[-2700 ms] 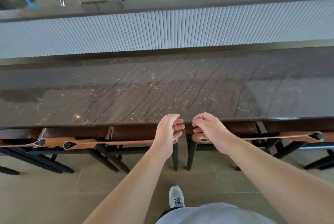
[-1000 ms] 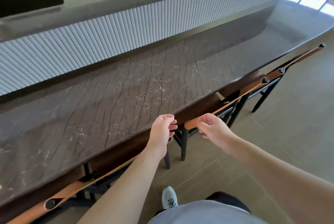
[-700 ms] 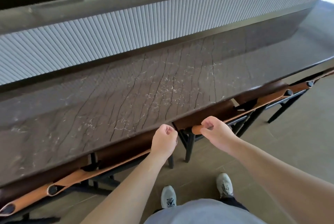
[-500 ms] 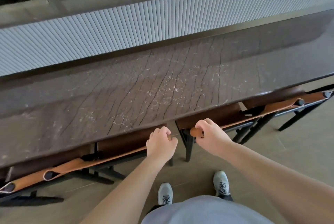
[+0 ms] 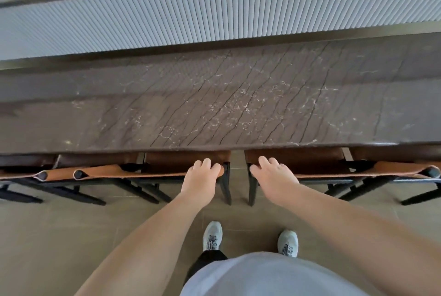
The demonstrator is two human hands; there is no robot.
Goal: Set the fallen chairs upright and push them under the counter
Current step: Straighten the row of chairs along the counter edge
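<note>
Two brown leather chairs with black frames stand upright side by side, their seats tucked under the dark marble counter [image 5: 214,104]. My left hand [image 5: 200,177] grips the right end of the left chair's backrest [image 5: 133,172], fingers curled over its top. My right hand [image 5: 272,175] grips the left end of the right chair's backrest [image 5: 358,171] in the same way. A narrow gap separates the two chairs between my hands.
More chairs of the same kind line the counter at far left [image 5: 35,175] and far right [image 5: 432,171]. A white ribbed panel [image 5: 214,11] rises behind the counter. The tan tiled floor [image 5: 71,236] lies below, with my two grey shoes [image 5: 212,236].
The view swung back to face the counter squarely. Both hands moved from pinching the backrest ends to curling over their tops, and both feet now stand side by side.
</note>
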